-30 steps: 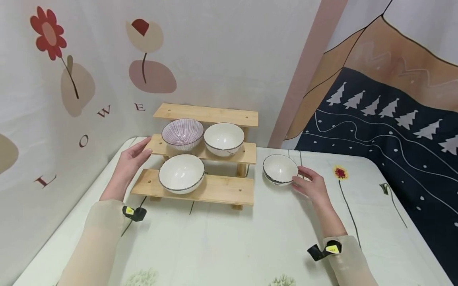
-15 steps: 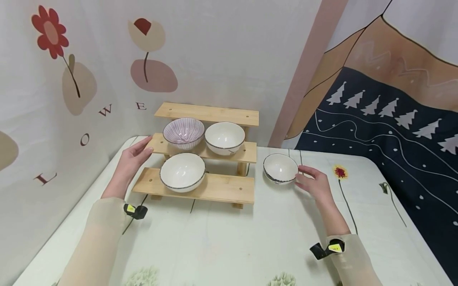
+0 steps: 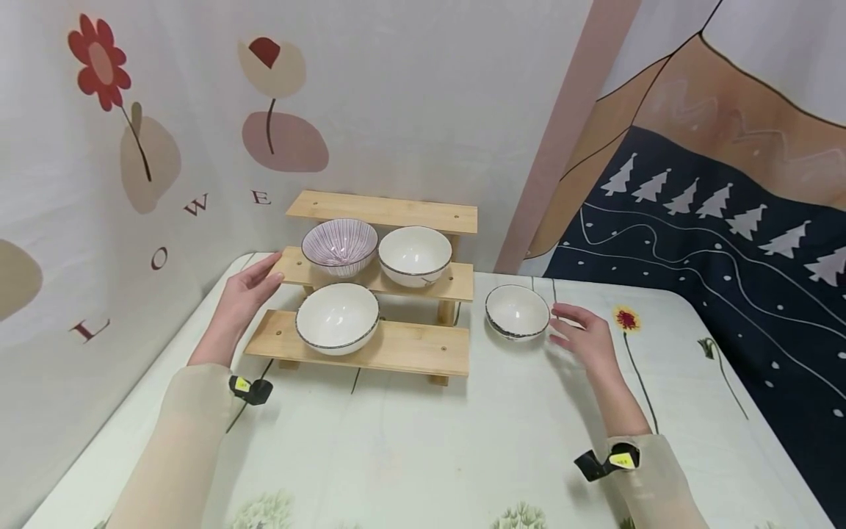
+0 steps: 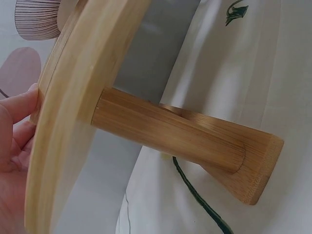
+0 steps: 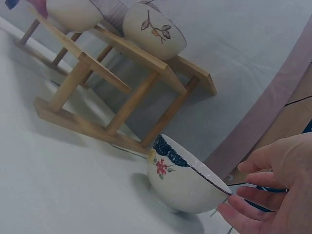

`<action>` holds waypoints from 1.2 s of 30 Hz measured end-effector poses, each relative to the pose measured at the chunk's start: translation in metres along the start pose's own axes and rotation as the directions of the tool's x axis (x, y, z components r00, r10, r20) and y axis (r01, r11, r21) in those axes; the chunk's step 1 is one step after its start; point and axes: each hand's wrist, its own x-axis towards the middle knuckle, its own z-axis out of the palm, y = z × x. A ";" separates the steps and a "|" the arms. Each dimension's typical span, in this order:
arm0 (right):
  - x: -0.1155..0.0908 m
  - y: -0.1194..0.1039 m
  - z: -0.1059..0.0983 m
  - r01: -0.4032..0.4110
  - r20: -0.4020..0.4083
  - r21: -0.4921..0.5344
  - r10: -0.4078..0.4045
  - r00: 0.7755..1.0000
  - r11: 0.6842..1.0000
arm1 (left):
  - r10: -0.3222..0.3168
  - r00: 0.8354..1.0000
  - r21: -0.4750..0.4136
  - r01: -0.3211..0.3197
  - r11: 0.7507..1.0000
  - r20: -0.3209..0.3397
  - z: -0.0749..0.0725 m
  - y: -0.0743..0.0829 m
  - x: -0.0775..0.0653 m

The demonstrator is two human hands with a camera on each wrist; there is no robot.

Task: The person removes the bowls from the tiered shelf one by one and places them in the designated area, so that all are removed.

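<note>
My right hand [image 3: 586,339] is just right of a small white bowl [image 3: 517,312] on the table, fingers loosely bent and apart from its rim. In the right wrist view this bowl shows a dark blue rim patch and a red flower. At the left end of the middle shelf [image 3: 291,270] of a wooden three-tier rack, my left hand [image 3: 243,297] touches the board with its fingertips. On that shelf stand a purple-striped bowl [image 3: 340,248] and a white bowl [image 3: 415,257]. Another white bowl [image 3: 337,319] sits on the bottom shelf [image 3: 416,349].
The rack's top shelf [image 3: 383,211] is close to the back curtain [image 3: 410,95]. A flower-printed white cloth [image 3: 396,448] covers the table. To the right hangs a dark curtain [image 3: 694,220] printed with trees.
My right hand has let go of the small bowl and drawn slightly to the right of it. The left hand has stayed at the rack.
</note>
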 end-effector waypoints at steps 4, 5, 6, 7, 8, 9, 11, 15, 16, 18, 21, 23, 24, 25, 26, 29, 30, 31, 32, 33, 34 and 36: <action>-0.002 -0.002 0.000 0.023 -0.014 0.018 -0.023 1.000 1.000 | -0.002 1.000 0.000 0.002 1.000 0.001 0.000 0.001 0.000; -0.003 -0.002 -0.001 0.029 -0.016 0.018 -0.029 0.999 0.999 | -0.004 1.000 0.000 0.004 1.000 0.002 0.000 0.001 0.000; -0.004 -0.002 -0.001 0.038 -0.018 0.021 -0.038 0.999 0.999 | -0.006 1.000 0.000 0.006 1.000 0.003 0.000 0.001 0.000; -0.004 -0.002 -0.001 0.045 -0.017 0.020 -0.045 0.999 0.999 | -0.008 1.000 -0.001 0.008 1.000 0.004 0.000 0.001 0.000; -0.005 -0.002 -0.001 0.052 -0.016 0.020 -0.052 0.999 0.998 | -0.009 1.000 0.000 0.009 1.000 0.006 0.000 0.001 0.000; -0.005 -0.003 -0.002 0.059 -0.016 0.021 -0.058 0.998 0.998 | -0.011 1.000 0.000 0.011 1.000 0.008 0.000 0.001 0.000; -0.007 -0.003 -0.002 0.071 -0.015 0.024 -0.071 0.997 0.997 | -0.012 1.000 0.001 0.012 1.000 0.009 0.000 0.001 0.000; -0.010 -0.005 -0.002 0.087 -0.013 0.020 -0.087 0.996 0.996 | -0.013 1.000 -0.009 0.013 1.000 0.011 0.000 0.001 0.000; -0.011 -0.006 -0.002 0.090 -0.011 0.015 -0.090 0.996 0.996 | -0.013 1.000 -0.010 0.013 1.000 0.012 0.000 0.001 0.000; -0.013 -0.008 -0.001 0.094 -0.004 0.004 -0.094 0.996 0.996 | -0.015 1.000 -0.012 0.016 1.000 0.012 0.000 0.001 0.000; -0.016 -0.011 0.000 0.094 0.005 -0.011 -0.094 0.996 0.995 | -0.015 1.000 -0.007 0.015 1.000 0.011 0.001 0.002 0.001; -0.018 -0.012 0.001 0.092 0.012 -0.026 -0.092 0.996 0.995 | -0.010 1.000 -0.007 0.010 1.000 0.010 0.001 0.002 0.000; -0.019 -0.013 0.001 0.094 0.014 -0.033 -0.094 0.995 0.995 | -0.007 1.000 -0.009 0.007 1.000 0.011 0.001 0.002 0.000; -0.020 -0.013 0.002 0.097 0.017 -0.040 -0.097 0.995 0.994 | -0.003 1.000 -0.009 0.004 1.000 0.010 0.001 0.002 -0.001; -0.021 -0.014 0.002 0.101 0.021 -0.046 -0.100 0.995 0.994 | -0.001 1.000 -0.010 0.001 1.000 0.010 0.001 0.002 -0.001; -0.024 -0.016 0.003 0.122 0.035 -0.049 -0.120 0.992 0.991 | 0.008 1.000 -0.014 -0.008 1.000 0.010 0.001 0.002 -0.001; -0.025 -0.016 0.003 0.130 0.042 -0.048 -0.128 0.991 0.990 | 0.010 1.000 -0.016 -0.010 1.000 0.011 0.001 0.002 -0.002; -0.027 -0.017 0.003 0.136 0.049 -0.049 -0.134 0.990 0.989 | 0.012 1.000 -0.018 -0.012 1.000 0.011 0.001 0.002 -0.002; -0.028 -0.017 0.004 0.142 0.056 -0.048 -0.139 0.989 0.989 | 0.013 1.000 -0.020 -0.013 1.000 0.011 0.001 0.002 -0.001; -0.029 -0.018 0.004 0.148 0.064 -0.047 -0.145 0.987 0.988 | 0.014 1.000 -0.023 -0.014 1.000 0.012 0.001 0.002 -0.001; -0.030 -0.019 0.005 0.155 0.072 -0.048 -0.152 0.986 0.987 | 0.014 1.000 -0.026 -0.014 1.000 0.012 0.000 0.002 -0.001; -0.033 -0.020 0.005 0.167 0.084 -0.049 -0.163 0.983 0.985 | 0.013 1.000 -0.029 -0.013 0.999 0.012 0.000 0.001 -0.001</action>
